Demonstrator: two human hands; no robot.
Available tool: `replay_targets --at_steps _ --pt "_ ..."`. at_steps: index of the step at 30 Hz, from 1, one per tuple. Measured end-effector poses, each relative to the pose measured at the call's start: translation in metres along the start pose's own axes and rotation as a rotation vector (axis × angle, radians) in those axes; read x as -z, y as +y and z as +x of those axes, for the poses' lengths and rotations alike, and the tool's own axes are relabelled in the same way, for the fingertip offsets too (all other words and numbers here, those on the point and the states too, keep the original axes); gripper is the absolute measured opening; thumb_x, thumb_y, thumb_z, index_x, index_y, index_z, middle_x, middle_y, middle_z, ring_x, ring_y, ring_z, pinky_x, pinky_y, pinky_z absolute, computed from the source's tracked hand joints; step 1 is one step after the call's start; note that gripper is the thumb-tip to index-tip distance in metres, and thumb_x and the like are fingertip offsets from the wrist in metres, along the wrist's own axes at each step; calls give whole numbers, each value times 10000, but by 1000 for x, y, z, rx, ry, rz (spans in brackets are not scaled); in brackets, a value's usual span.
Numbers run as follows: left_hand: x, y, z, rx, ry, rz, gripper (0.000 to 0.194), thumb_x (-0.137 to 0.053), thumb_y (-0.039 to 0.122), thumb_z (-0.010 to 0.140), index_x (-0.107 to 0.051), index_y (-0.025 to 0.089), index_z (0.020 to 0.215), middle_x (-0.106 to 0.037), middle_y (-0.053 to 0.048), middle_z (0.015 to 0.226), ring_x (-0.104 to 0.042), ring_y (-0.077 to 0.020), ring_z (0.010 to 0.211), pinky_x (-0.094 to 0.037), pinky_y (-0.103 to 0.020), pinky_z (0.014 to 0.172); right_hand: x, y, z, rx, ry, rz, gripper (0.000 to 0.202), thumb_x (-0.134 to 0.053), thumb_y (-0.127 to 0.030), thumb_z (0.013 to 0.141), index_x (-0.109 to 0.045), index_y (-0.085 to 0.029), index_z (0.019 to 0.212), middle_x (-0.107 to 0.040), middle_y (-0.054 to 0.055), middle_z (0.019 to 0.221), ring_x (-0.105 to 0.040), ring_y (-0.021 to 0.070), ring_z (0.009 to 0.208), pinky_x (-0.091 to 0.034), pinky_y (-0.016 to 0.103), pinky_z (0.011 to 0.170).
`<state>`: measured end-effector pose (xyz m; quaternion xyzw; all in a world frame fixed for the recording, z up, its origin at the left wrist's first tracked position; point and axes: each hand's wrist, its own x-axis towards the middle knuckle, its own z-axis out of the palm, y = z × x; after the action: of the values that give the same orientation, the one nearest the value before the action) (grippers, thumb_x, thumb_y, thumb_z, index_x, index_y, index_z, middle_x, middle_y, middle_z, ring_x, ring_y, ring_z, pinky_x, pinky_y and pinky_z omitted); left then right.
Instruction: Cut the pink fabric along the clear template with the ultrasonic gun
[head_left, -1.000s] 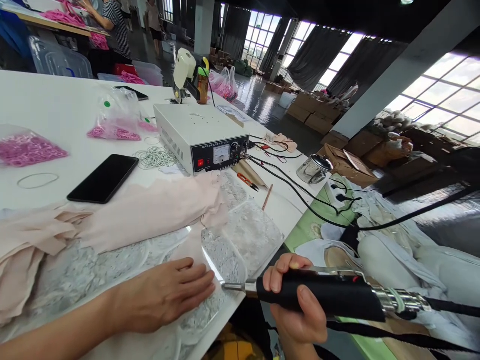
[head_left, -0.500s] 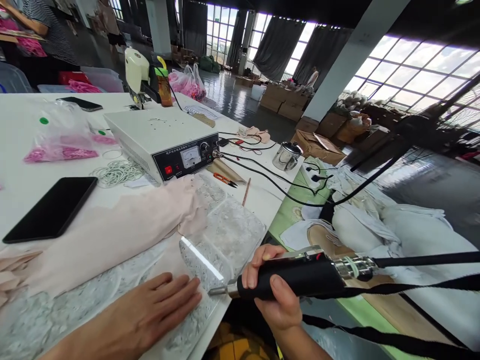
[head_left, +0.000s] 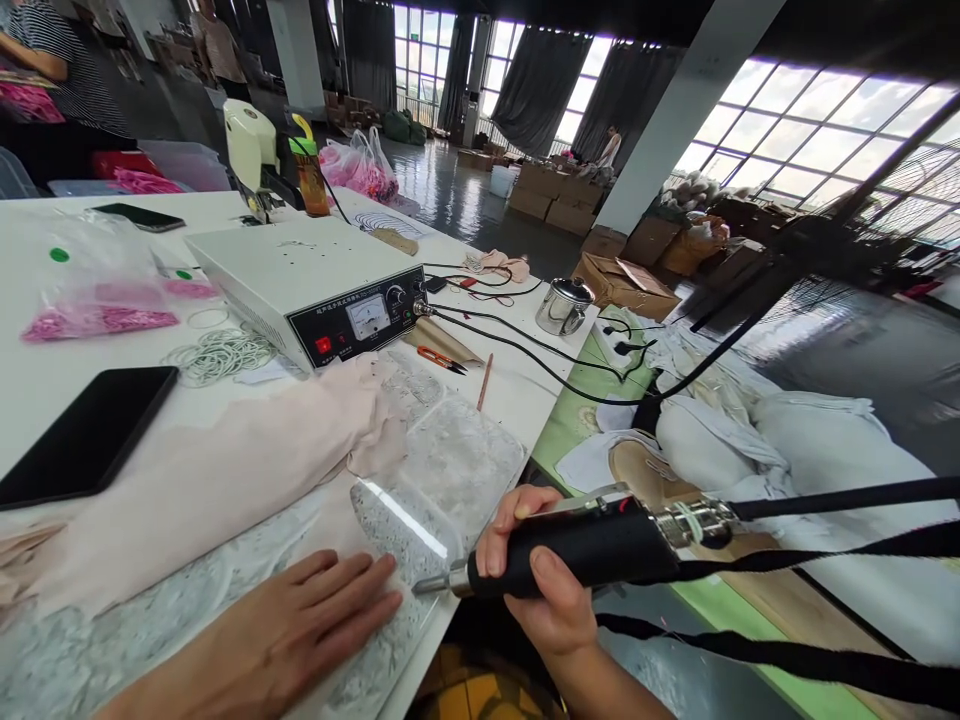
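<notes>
My left hand (head_left: 300, 630) lies flat, fingers stretched out, on pale pink fabric (head_left: 247, 470) spread over a clear mat (head_left: 465, 450). In my right hand (head_left: 544, 575) is a black handheld tool (head_left: 585, 545), gripped around its body. The metal tip points left and sits just beside the fingertips of my left hand, at the fabric's edge; whether it touches cannot be made out. A cable runs from the tool's rear to the right. Behind the fabric stands a white control box (head_left: 307, 285) with a dial and a red switch.
Orange snips (head_left: 441, 358), a thin stick (head_left: 485, 382) and a metal mug (head_left: 564, 305) lie beyond the mat. On the left are a black phone (head_left: 90, 430), rubber bands (head_left: 221, 353) and a bag of pink pieces (head_left: 105, 290). White garments (head_left: 750, 440) fill the right side.
The view has shifted slightly, so the table items appear a little further left. Both hands and the tool keep nearly the same positions relative to the fabric.
</notes>
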<state>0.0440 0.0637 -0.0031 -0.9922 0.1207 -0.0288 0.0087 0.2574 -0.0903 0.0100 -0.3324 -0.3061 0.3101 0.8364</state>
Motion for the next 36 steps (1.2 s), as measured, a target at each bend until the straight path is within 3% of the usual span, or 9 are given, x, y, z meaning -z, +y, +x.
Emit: replay_targets --at_steps 7,13,31,36 --pt "0 1 1 20 -47 -20 879 -386 -70 758 -298 235 1577 -475 -63 1540 -551 -233 1328 -454 -379 1079 0 -1 1 0 0 -37 189 -681 -397 850 -630 -261 970 -586 -14 848 -584 92 530 -492 246 520" --pt "-2 0 0 14 -15 -32 854 -405 -71 774 -319 230 1569 -476 -72 1541 -543 -238 1334 -448 -375 1074 -3 -3 2 22 21 -65 198 -683 -407 838 -633 -256 955 -574 -14 839 -581 99 515 -491 260 499" --pt "2 3 7 44 43 -95 728 -392 -67 815 -460 216 1483 -555 -103 1472 -591 -260 1272 -447 -398 1030 -5 -3 0 13 -90 -146 144 -648 -387 906 -567 -271 931 -586 -27 842 -582 95 533 -531 280 546" --pt "-2 4 6 69 55 -118 747 -391 -71 812 -437 227 1495 -519 -96 1506 -566 -259 1298 -428 -409 1054 -7 -5 -1 0 -76 -151 172 -664 -408 890 -579 -265 934 -576 -26 839 -579 93 527 -521 277 533"
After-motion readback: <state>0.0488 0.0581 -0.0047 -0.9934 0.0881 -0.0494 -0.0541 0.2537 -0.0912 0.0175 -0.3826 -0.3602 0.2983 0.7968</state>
